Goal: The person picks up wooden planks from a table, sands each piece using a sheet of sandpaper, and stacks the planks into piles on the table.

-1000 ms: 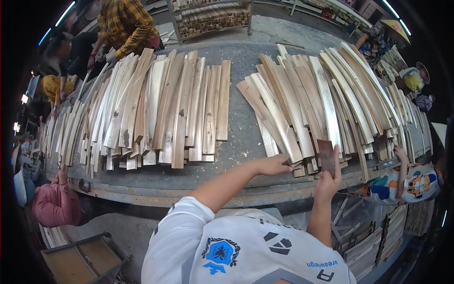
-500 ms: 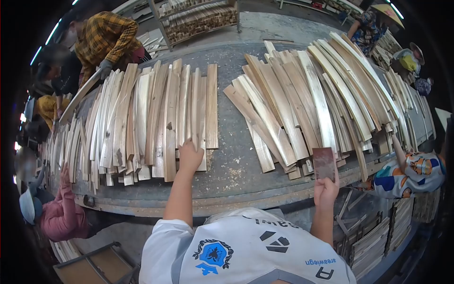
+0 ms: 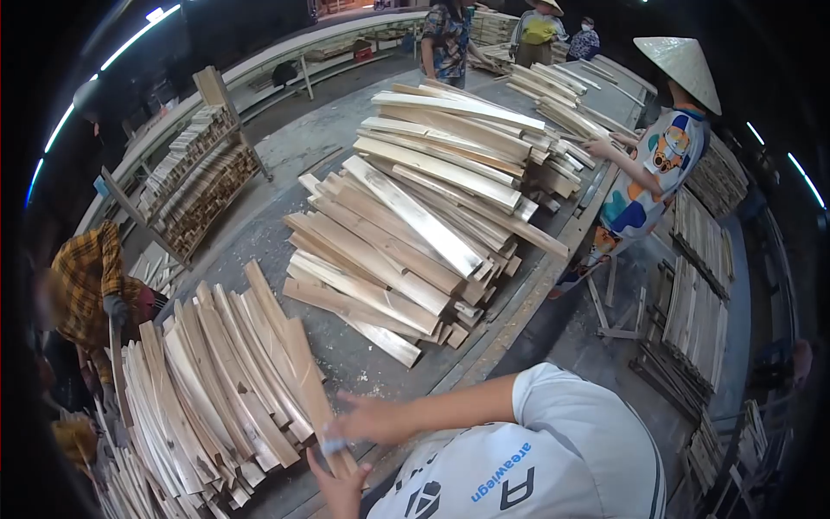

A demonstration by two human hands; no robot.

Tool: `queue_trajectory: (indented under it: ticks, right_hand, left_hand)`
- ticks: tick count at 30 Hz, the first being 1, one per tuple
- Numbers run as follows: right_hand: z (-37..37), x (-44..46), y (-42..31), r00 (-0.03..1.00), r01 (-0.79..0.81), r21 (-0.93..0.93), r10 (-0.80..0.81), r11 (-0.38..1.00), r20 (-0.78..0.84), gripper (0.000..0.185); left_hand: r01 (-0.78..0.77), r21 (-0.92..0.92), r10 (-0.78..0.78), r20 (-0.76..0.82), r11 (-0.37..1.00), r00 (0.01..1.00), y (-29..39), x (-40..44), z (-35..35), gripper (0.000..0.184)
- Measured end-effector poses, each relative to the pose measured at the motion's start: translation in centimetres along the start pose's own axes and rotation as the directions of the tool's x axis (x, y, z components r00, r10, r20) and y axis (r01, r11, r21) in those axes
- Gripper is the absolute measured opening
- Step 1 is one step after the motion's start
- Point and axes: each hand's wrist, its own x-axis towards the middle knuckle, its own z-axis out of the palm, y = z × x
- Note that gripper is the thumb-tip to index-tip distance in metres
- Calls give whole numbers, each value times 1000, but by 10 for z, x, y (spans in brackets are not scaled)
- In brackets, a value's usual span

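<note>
A long wooden plank [image 3: 309,374] lies at the near right edge of the left pile of planks [image 3: 216,372]. Its near end is between the thumb and fingers of my left hand [image 3: 340,486], at the bottom of the view. My right hand [image 3: 373,419] reaches across from the right over the same plank, just above my left hand. Motion smears its fingers, and whatever is under them cannot be made out. Beyond my right arm a second pile of planks [image 3: 406,233] lies on the grey table [image 3: 367,381].
A person in a conical hat [image 3: 679,73] stands at the right table edge, hands near more planks. At left, a person in a plaid shirt [image 3: 86,277] wears gloves. A wood-filled rack [image 3: 199,173] stands behind the table; stacked slats [image 3: 696,320] are at right.
The view has swung to the right. My right hand has come from the right pile over to the plank by my left hand. The reddish-brown block it held can no longer be made out.
</note>
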Motion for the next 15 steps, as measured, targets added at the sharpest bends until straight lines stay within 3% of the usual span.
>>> queue_trajectory:
  ticks: [1, 2, 4, 5, 7, 9, 11, 14, 15]
  right_hand:
    - [12, 2, -9, 982, 173, -16, -172, 985, 73, 55]
    - [21, 5, -14, 930, 342, -17, -336, 940, 149, 53]
    - [18, 22, 2, 975, 132, 7, -131, 991, 177, 50]
    - [16, 26, 8, 980, 27, 12, -29, 1000, 199, 49]
    - [28, 26, 0, 976, 200, -116, -188, 973, 106, 47]
    - [58, 27, -12, 917, 396, -150, -398, 906, 17, 42]
    - [35, 29, -39, 978, 73, 126, -96, 989, 187, 45]
    - [-4, 38, -41, 941, -326, 280, 282, 903, 187, 57]
    - [26, 43, -1, 997, -67, -7, 67, 998, 41, 57]
  left_hand:
    - [87, -255, -55, 131, 963, 990, 18, -11, -2, 128]
    - [45, -314, -6, 123, 948, 992, 8, -12, -3, 130]
    - [-39, -425, 87, 96, 904, 992, -10, -15, -6, 134]
    - [-13, -203, 30, 82, 979, 996, -9, -21, -14, 128]
    - [87, -296, -100, -27, 951, 995, -5, -28, -14, 119]
    - [24, -480, -63, -64, 877, 996, -8, -31, -15, 104]
    - [81, -548, -115, -28, 833, 993, -6, -36, -20, 103]
    - [144, -565, -186, -17, 812, 982, -6, -44, -18, 98]
    - [156, -558, -206, -27, 815, 978, -6, -44, -16, 96]
